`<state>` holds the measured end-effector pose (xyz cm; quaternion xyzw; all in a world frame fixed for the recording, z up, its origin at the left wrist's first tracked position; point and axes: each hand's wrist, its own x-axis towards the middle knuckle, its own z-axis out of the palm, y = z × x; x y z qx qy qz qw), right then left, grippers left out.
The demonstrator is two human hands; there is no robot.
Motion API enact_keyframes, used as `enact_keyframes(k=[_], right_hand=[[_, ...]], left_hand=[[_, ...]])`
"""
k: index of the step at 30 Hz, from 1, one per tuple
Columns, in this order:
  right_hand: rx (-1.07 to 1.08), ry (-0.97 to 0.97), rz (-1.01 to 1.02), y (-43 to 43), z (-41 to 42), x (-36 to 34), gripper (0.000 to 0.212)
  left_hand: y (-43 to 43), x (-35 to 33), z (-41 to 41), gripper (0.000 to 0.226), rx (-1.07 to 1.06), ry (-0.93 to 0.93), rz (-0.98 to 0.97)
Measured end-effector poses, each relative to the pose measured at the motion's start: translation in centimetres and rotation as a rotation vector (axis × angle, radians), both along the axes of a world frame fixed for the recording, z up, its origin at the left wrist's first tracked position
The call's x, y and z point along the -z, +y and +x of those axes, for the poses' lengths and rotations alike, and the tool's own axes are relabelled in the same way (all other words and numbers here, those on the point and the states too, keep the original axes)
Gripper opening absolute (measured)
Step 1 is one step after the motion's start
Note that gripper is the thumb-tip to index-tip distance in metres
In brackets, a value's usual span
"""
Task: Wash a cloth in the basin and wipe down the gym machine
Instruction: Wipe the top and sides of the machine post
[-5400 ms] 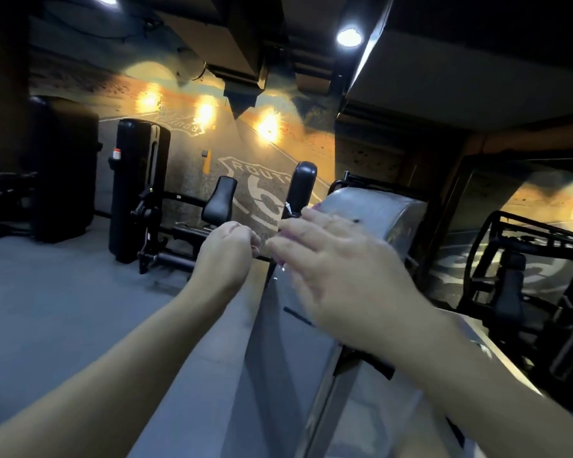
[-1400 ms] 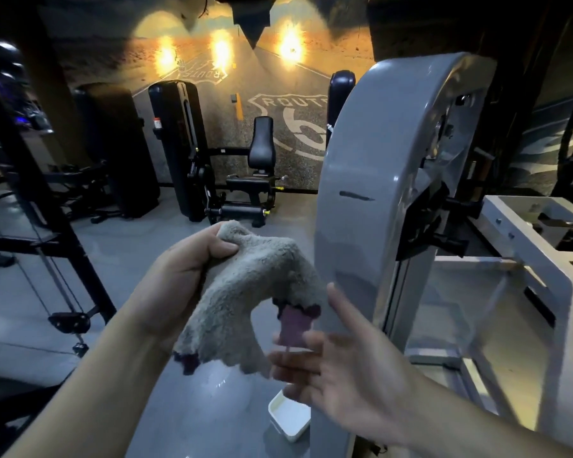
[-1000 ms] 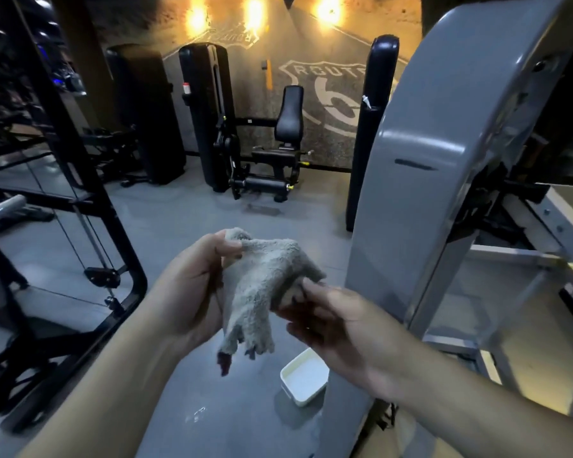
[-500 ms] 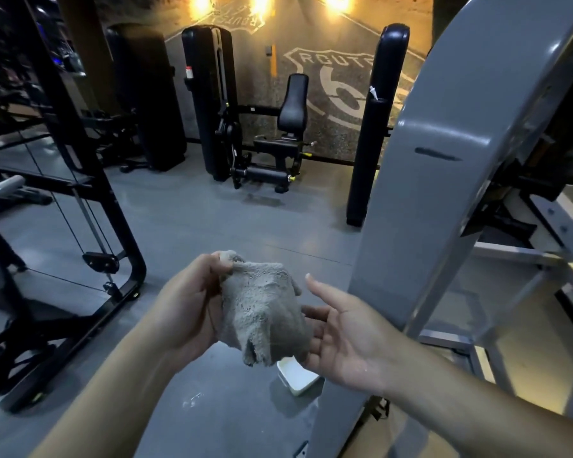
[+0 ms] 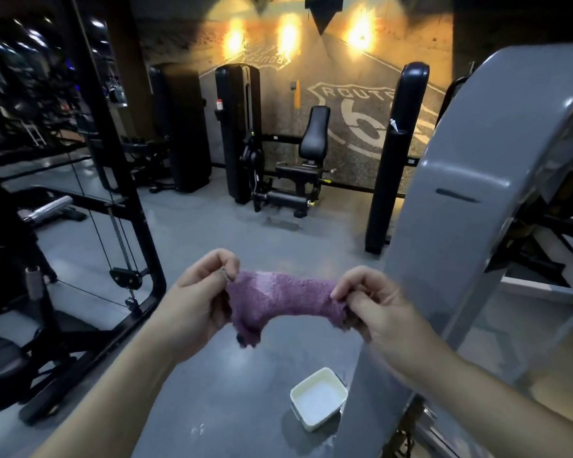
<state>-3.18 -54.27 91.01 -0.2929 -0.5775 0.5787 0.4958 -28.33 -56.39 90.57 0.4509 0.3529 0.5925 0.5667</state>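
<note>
Cloth point(image 5: 280, 300) stretched between both hands above grey gym floor point(image 5: 212, 233).

Left hand point(image 5: 196, 299) and right hand point(image 5: 374, 309) pinching opposite ends of a purple cloth point(image 5: 283, 300) stretched between them, white basin point(image 5: 319, 397) on grey floor point(image 5: 212, 233) at 6 o'clock, grey gym machine point(image 5: 470, 206) at 3 o'clock, black seat machine point(image 5: 291, 160) at 12 o'clock

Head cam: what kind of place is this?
A gym, most likely: a black padded-seat weight machine by the Route 66 wall mural, a black cable rack at left, a big grey machine frame at right.
</note>
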Motion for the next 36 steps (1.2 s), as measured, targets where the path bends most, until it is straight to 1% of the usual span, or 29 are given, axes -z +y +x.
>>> enact_keyframes(k=[1, 2, 5, 7, 8, 10, 11, 12, 14, 15, 16, 18, 20, 21, 23, 25, 27, 28, 30, 33, 36], right_hand=[[0.035, 0.006, -0.022, 0.0, 0.0, 0.0, 0.058], [0.057, 0.013, -0.040, 0.0, 0.0, -0.3, 0.055], [0.098, -0.024, -0.065, 0.1, 0.3, -1.2, 0.033], [0.112, -0.030, -0.125, 0.3, 0.6, -1.5, 0.027], [0.097, 0.007, -0.182, 0.4, 0.7, -1.7, 0.026], [0.021, 0.116, -0.275, 0.5, 1.0, -2.3, 0.014], [-0.007, 0.142, -0.285, 0.6, 1.3, -2.4, 0.012], [-0.009, 0.116, -0.261, 0.6, 1.5, -2.6, 0.015], [0.049, -0.031, -0.157, 0.5, 1.8, -3.0, 0.022], [0.083, -0.113, -0.106, 0.3, 2.0, -3.4, 0.026], [0.111, -0.181, -0.071, 0.1, 2.2, -3.9, 0.032], [0.123, -0.250, -0.052, -0.7, 3.1, -5.6, 0.051], [0.060, -0.203, -0.134, -1.6, 4.3, -7.7, 0.059], [0.001, -0.156, -0.197, -2.2, 4.9, -8.6, 0.057], [-0.075, -0.099, -0.264, -3.3, 6.5, -10.7, 0.050], [-0.072, -0.051, -0.234, -3.8, 8.4, -13.3, 0.044], [-0.001, -0.036, -0.131, -3.6, 10.8, -16.5, 0.039], [0.067, -0.040, -0.062, -3.1, 12.0, -18.5, 0.038], [0.267, -0.055, 0.064, -1.5, 14.4, -22.4, 0.032], [0.554, -0.044, 0.207, 3.2, 17.8, -27.8, 0.030], [0.734, -0.104, 0.370, 7.8, 20.7, -31.5, 0.035]], left_hand=[[0.2, 0.3, 0.3, 0.016, -0.003, -0.035, -0.032], [0.4, 0.3, 0.7, 0.017, -0.009, -0.072, -0.054], [1.0, 0.0, 1.1, 0.019, -0.007, -0.163, -0.061], [1.5, -0.6, 1.2, 0.018, 0.010, -0.181, -0.067], [1.6, -1.0, 1.2, 0.017, 0.008, -0.182, -0.091], [1.9, -1.8, 1.4, 0.018, 0.013, -0.183, -0.154], [2.0, -2.2, 1.5, 0.024, 0.027, -0.190, -0.192], [2.0, -2.6, 1.7, 0.032, 0.049, -0.189, -0.229], [2.0, -3.4, 2.0, 0.046, 0.097, -0.130, -0.254], [2.0, -3.8, 2.2, 0.048, 0.108, -0.049, -0.242], [1.9, -4.2, 2.5, 0.047, 0.110, 0.055, -0.212], [2.0, -5.6, 3.3, 0.038, 0.126, 0.233, -0.111], [2.8, -7.5, 4.1, 0.026, 0.199, 0.313, -0.040], [3.4, -8.4, 4.4, 0.023, 0.261, 0.333, -0.016], [4.8, -11.2, 5.4, 0.023, 0.429, 0.366, 0.056], [6.8, -14.6, 7.1, 0.028, 0.609, 0.357, 0.119], [9.1, -18.7, 9.4, 0.026, 0.744, 0.353, 0.181], [10.1, -20.9, 11.0, 0.025, 0.781, 0.388, 0.230], [12.2, -25.3, 14.6, 0.020, 0.781, 0.456, 0.320], [15.7, -31.3, 19.9, 0.019, 0.629, 0.479, 0.396], [18.7, -35.1, 23.7, 0.020, 0.406, 0.527, 0.480]])
